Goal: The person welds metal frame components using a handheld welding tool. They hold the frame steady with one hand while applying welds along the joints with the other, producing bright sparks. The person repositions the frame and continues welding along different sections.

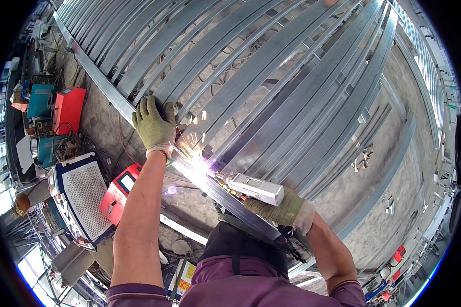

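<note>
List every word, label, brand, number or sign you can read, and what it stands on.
No text is clear enough to quote.
Yellow-and-orange label on the box by the lower edge: too small to read.
Pale panel on the red machine: nothing legible.
Silver tool: nothing legible.

Slats (251,79), upper frame: smooth grey metal, soft sheen. Torch body (256,189): smooth, silvery. Gloves (155,128): matt knit cloth. Floor (346,192), right: rough, matt concrete.

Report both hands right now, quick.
Left hand: open, laid on the metal frame.
Right hand: closed, holding the welding tool.
</note>
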The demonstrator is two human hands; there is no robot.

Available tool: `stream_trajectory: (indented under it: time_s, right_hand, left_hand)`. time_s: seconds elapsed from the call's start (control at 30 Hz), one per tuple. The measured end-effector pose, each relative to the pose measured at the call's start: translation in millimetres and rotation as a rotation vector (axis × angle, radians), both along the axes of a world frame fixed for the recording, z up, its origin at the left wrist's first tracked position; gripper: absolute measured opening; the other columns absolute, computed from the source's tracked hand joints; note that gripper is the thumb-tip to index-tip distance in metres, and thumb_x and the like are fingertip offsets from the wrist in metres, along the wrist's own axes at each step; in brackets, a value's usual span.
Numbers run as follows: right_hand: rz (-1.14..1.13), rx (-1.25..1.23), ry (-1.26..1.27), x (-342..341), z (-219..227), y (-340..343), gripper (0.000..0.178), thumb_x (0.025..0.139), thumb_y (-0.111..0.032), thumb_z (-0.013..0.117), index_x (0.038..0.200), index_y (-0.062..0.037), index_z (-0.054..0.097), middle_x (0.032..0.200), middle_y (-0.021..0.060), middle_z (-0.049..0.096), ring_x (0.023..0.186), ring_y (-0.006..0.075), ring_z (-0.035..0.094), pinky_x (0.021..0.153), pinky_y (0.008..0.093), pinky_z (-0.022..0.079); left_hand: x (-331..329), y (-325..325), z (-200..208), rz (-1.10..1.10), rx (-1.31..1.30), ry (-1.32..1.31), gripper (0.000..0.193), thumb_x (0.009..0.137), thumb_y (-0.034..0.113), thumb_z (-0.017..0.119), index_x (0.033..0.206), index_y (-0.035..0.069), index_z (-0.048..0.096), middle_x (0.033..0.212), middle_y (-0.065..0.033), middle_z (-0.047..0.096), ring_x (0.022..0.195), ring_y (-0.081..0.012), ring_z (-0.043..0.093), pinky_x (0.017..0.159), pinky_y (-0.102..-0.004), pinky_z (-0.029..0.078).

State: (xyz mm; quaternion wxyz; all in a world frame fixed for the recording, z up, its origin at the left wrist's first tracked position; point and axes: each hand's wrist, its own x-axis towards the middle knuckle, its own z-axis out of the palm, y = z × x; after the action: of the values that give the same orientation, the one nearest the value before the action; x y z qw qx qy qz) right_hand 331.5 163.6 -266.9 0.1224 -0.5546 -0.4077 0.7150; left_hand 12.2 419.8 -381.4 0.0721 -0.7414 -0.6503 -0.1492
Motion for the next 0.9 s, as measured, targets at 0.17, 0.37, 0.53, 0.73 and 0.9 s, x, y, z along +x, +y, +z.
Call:
stream_trajectory:
  time_s: [0.17,0.37,0.53,0.73,0.9]
  right_hand:
    - [0.061,-0.015,0.020,1.3,8.0,5.6,0.058,0.109,-0.041,0.075,0.157,-0.0109,0.064,0.148,0.0123,0.074,0.132,0.0217,0.072,0.113,0.0312,0.060]
    - [-0.074,-0.094,0.254,5.2,-1.1,-4.5,0.055,0.120,-0.026,0.054,0.166,0.0019,0.044,0.163,0.0214,0.055,0.147,0.0293,0.060,0.128,0.0412,0.054]
    - [-0.095,-0.122,0.266,6.3,2.7,-6.1,0.057,0.120,-0.028,0.053,0.166,0.0029,0.043,0.162,0.0232,0.055,0.147,0.0301,0.060,0.128,0.0440,0.054]
    - [0.000,-0.107,0.001,0.8,25.9,4.6,0.060,0.108,-0.038,0.077,0.156,-0.0052,0.063,0.143,0.0129,0.075,0.132,0.0216,0.071,0.113,0.0329,0.059]
    - [-0.256,-0.281,0.110,-6.5,48.5,7.5,0.061,0.105,-0.033,0.083,0.155,-0.0048,0.064,0.143,0.0117,0.076,0.126,0.0150,0.072,0.109,0.0317,0.060]
  left_hand:
    - [1.4,-1.3,1.6,0.007,0.003,-0.009,0.061,0.105,0.049,0.069,0.145,0.003,0.063,0.152,-0.0222,0.065,0.144,-0.0423,0.058,0.125,-0.0564,0.038]
    - [2.0,-1.2,0.8,0.003,-0.019,-0.051,0.062,0.103,0.046,0.071,0.146,0.003,0.062,0.152,-0.0237,0.064,0.144,-0.0440,0.057,0.128,-0.0604,0.034]
    - [1.4,0.3,0.1,-0.007,-0.011,-0.058,0.060,0.103,0.047,0.071,0.144,0.003,0.062,0.151,-0.0219,0.065,0.143,-0.0421,0.058,0.127,-0.0594,0.035]
    - [2.7,-0.9,4.1,-0.006,-0.016,-0.052,0.060,0.103,0.047,0.071,0.144,0.004,0.062,0.150,-0.0211,0.065,0.142,-0.0410,0.058,0.126,-0.0590,0.036]
    - [2.5,-0.2,-0.7,-0.001,0.023,-0.039,0.060,0.104,0.047,0.071,0.144,0.004,0.062,0.151,-0.0209,0.064,0.142,-0.0415,0.058,0.126,-0.0596,0.036]
